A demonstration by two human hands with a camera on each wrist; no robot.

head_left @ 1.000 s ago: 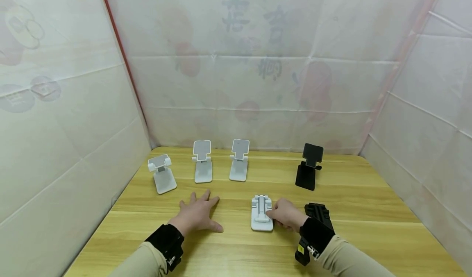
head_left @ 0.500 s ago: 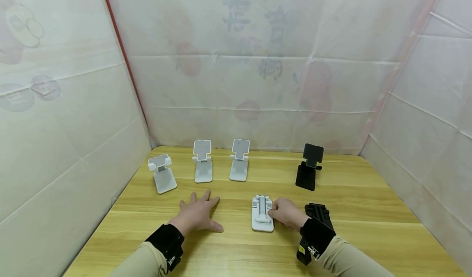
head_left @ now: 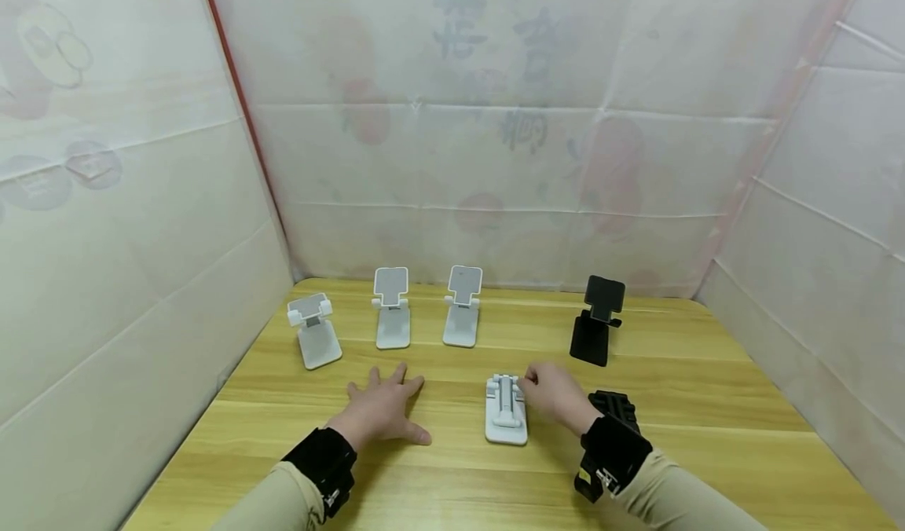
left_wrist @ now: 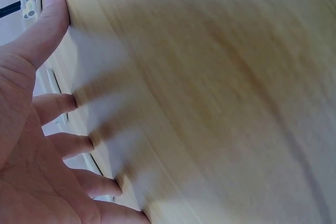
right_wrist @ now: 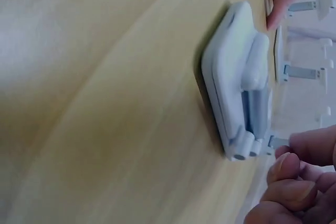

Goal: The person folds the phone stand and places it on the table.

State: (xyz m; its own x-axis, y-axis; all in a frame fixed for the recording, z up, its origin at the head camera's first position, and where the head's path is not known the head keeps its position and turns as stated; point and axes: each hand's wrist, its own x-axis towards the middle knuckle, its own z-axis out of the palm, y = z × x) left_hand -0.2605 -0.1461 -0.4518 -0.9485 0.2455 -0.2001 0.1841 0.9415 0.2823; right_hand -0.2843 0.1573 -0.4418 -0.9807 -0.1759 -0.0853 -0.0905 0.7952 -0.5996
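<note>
A folded white phone stand (head_left: 506, 429) lies flat on the table, its hinge end pointing away from me. My right hand (head_left: 557, 396) is beside its far right corner, fingers curled. In the right wrist view, the thumb and fingertips (right_wrist: 286, 169) of that hand come close together near the stand's hinge (right_wrist: 244, 148), with nothing visible gripped between them. My left hand (head_left: 382, 411) rests on the wood left of the stand, its fingers (left_wrist: 55, 106) spread and fingertips down on the surface.
Three unfolded white phone stands (head_left: 314, 338), (head_left: 392, 319), (head_left: 463, 315) stand along the back left. An unfolded black stand (head_left: 592, 327) is at the back right. A folded black stand (head_left: 613, 407) lies partly hidden behind my right wrist. White cloth walls (head_left: 452, 162) enclose the table (head_left: 438, 484).
My right hand has shifted from the folded white stand's right side up toward its hinge end. The stand stays flat in nearly the same place. My left hand has not moved.
</note>
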